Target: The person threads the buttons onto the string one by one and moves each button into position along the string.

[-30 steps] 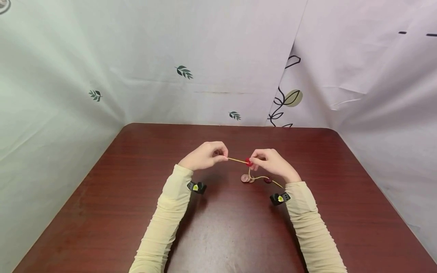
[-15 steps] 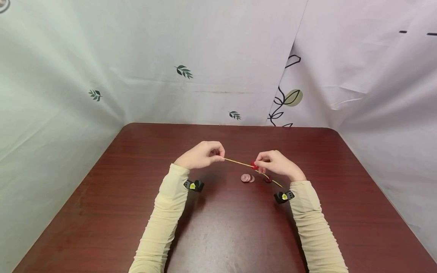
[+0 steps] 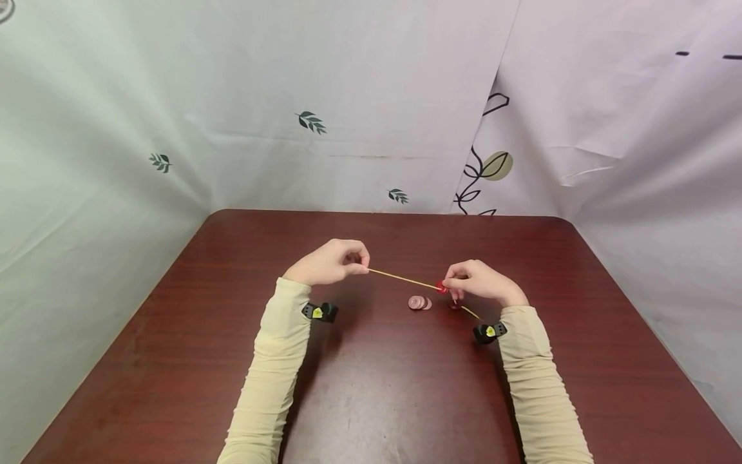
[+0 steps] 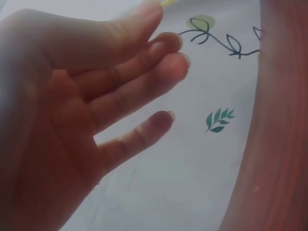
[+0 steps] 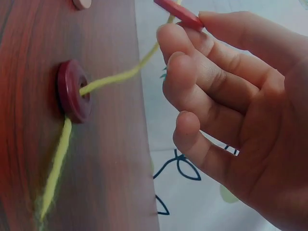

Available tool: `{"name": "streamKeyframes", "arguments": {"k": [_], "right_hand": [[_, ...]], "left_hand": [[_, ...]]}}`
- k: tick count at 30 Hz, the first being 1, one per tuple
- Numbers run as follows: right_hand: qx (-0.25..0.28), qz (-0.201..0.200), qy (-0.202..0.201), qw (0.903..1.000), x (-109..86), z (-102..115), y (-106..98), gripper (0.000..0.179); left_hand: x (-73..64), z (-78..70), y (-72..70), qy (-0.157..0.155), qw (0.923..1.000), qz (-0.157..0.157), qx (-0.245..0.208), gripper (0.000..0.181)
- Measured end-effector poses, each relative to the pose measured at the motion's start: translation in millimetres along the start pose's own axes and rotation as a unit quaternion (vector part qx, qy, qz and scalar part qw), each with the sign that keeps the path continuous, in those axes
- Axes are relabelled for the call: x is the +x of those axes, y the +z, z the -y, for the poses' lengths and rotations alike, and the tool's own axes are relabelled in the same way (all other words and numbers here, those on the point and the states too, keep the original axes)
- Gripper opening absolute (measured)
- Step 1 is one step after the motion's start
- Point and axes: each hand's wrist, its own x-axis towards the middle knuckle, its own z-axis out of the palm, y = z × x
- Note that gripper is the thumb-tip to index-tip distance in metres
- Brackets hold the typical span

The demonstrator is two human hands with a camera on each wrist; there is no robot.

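Over the surface [image 3: 371, 386], short of its far edge, the left hand [image 3: 330, 263] is pinching yellow string [image 3: 402, 279], the right hand [image 3: 481, 281] a red button [image 5: 180, 13].

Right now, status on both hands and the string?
Left hand pinches yellow string. Right hand pinches bright red button. Darker button threaded near loose end. Span between hands unobstructed.

"What's the count?"
"One bright-red round button [image 5: 186, 15], one maroon round button [image 5: 72, 91], at least two dusty-pink round buttons [image 3: 415, 302]."
"Anything else?"
"One fuzzy yellow string [image 5: 111, 79], one reddish-brown wooden bench [image 3: 371, 386]."
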Motion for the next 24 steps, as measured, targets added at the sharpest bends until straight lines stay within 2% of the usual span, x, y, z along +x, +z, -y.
{"name": "streamKeyframes", "arguments": {"k": [6, 17, 24], "right_hand": [[0.016, 0.011, 0.006, 0.9998, -0.2, -7.7, -0.1, 0.014], [0.020, 0.030, 0.011, 0.9993, -6.5, -16.3, -1.4, 0.016], [0.025, 0.051, 0.033, 0.9978, -8.0, -21.4, -2.1, 0.016]], "left_hand": [[-3.4, 2.4, -4.2, -0.013, 0.9998, 0.011, 0.000, 0.010], [-7.8, 0.7, -10.9, -0.027, 0.9995, 0.014, -0.003, 0.008], [-12.8, 2.7, -13.4, -0.030, 0.9994, 0.013, -0.006, 0.009]]}}
